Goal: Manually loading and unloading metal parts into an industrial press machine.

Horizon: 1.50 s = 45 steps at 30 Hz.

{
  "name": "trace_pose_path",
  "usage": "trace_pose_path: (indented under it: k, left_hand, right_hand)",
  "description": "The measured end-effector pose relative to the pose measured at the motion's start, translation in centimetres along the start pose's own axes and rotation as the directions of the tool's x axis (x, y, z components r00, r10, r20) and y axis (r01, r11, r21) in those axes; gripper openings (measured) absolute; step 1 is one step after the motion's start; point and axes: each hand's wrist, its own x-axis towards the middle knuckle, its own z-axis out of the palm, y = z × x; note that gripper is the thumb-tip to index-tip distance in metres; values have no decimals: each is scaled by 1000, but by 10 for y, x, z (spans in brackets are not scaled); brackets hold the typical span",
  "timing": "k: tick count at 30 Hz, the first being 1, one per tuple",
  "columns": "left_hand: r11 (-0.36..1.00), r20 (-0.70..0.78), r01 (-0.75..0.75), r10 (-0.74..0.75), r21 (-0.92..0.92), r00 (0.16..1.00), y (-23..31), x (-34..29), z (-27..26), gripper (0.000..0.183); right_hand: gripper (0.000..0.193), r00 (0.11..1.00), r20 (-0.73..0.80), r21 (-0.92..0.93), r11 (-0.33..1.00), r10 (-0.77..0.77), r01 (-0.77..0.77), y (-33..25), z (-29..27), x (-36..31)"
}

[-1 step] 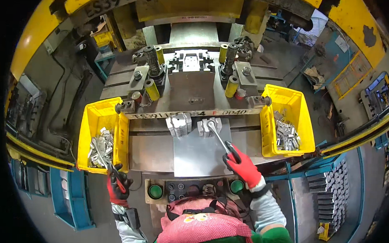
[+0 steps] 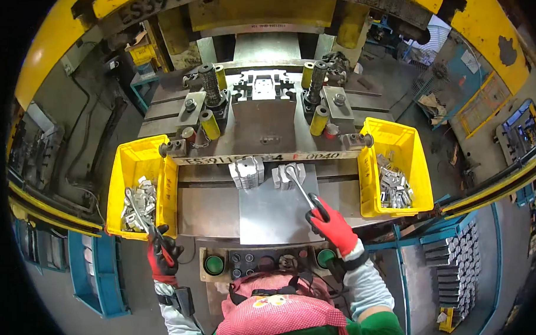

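My left hand point(image 2: 163, 253), in a red and black glove, is closed around a long silver rod-like tool point(image 2: 138, 211) with a rounded end. That tool reaches over small metal parts point(image 2: 146, 196) in the left yellow bin point(image 2: 169, 193). My right hand point(image 2: 331, 221), gloved alike, grips a similar silver rod-like tool point(image 2: 302, 189). Its rounded end lies at the top of the right stack of metal parts point(image 2: 278, 177); whether it touches cannot be told. A second stack of metal parts point(image 2: 244, 174) stands just left of it. Both stacks are at the far edge of a shiny metal plate point(image 2: 278, 218).
Ahead is a press bed with a die point(image 2: 263, 86), guide posts point(image 2: 209, 84) and a chute plate point(image 2: 263, 123). The right yellow bin point(image 2: 369, 177) holds more small parts. A control panel point(image 2: 264, 263) with green buttons sits near my body. Blue racks point(image 2: 102, 274) flank the floor.
My right hand and its tool have shifted very slightly leftward and away from me. My left hand, the stacks and the bins look the same.
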Motion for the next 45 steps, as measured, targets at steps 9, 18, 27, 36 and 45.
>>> trace_pose_path:
  k: [9,18,27,36,45]
  left_hand:
    - [987,101,-102,90,124,991,1,-23,-12,31]
    - [989,215,-143,133,30,968,0,-21,18,25]
    - [995,29,-48,46,86,999,-4,-37,-11,26]
    - [994,70,-109,108,4,992,-17,-23,5,18]
    - [979,-626,-3,132,202,769,-44,-29,-85,23]
  right_hand:
    - [43,993,25,348,932,-117,101,-75,0,45]
    - [41,940,-179,-91,956,-291,279,-112,17,224]
    - [15,968,208,342,938,-141,63,-126,-21,231]
    - [33,942,-6,-484,825,-335,290,-139,-27,242]
    - [54,635,-748,29,946,-194,322,-19,-36,19]
